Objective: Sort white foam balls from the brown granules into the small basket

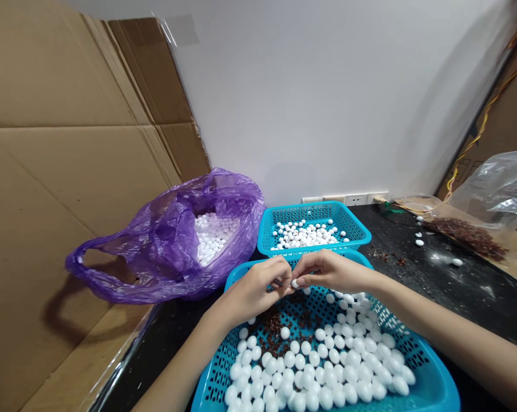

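Observation:
Over the far part of the near blue basket (434,375), my two hands meet fingertip to fingertip. My right hand (333,272) pinches a small white ball (295,283) between thumb and fingers. Close against it, my left hand (258,289) has its fingers curled together; whatever they grip is hidden. Many loose white balls (324,395) fill the front and right of the basket. Dark brown bits (273,329) lie scattered on the basket floor beneath my hands.
A purple plastic bag (155,252) of white balls stands at left, by a cardboard sheet (60,171). Behind is a second blue basket (361,234) holding white balls. At right, a brown pile (468,234) lies by a clear plastic bag (494,183). Sockets (356,199) line the wall.

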Demonstrator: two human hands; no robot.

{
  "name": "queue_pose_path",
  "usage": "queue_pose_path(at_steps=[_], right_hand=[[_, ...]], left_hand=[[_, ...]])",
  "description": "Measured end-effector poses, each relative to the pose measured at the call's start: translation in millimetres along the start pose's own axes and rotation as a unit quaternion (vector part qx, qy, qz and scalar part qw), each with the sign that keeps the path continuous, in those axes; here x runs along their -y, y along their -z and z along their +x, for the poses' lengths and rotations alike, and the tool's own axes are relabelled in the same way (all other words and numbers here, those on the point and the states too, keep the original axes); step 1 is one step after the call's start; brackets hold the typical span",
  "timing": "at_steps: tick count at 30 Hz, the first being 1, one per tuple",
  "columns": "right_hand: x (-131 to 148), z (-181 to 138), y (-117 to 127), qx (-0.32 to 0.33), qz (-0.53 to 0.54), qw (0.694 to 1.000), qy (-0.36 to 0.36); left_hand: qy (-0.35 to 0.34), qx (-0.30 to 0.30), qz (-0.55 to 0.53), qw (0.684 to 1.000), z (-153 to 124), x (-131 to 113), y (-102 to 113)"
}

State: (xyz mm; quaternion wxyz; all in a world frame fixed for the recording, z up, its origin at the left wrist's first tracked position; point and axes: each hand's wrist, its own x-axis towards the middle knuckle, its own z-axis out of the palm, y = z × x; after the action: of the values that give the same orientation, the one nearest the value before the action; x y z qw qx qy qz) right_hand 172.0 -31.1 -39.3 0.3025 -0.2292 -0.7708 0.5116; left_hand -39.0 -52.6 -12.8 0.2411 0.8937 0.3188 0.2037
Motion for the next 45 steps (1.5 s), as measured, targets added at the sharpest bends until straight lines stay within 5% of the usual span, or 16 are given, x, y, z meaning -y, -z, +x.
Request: queue_pose_path(at_steps=[20,45], right_hand=[[4.9,-0.9,-2.4,-0.011,-0.060,0.998,0.007],[0.6,-1.7,2.0,0.018,0.069,0.997,-0.023]], left_hand=[[0.013,-0.004,0.010,1.000,0.8,0.6,-0.9],[-0.040,-0.031,0.121,0.991,-4.0,1.6,3.4]])
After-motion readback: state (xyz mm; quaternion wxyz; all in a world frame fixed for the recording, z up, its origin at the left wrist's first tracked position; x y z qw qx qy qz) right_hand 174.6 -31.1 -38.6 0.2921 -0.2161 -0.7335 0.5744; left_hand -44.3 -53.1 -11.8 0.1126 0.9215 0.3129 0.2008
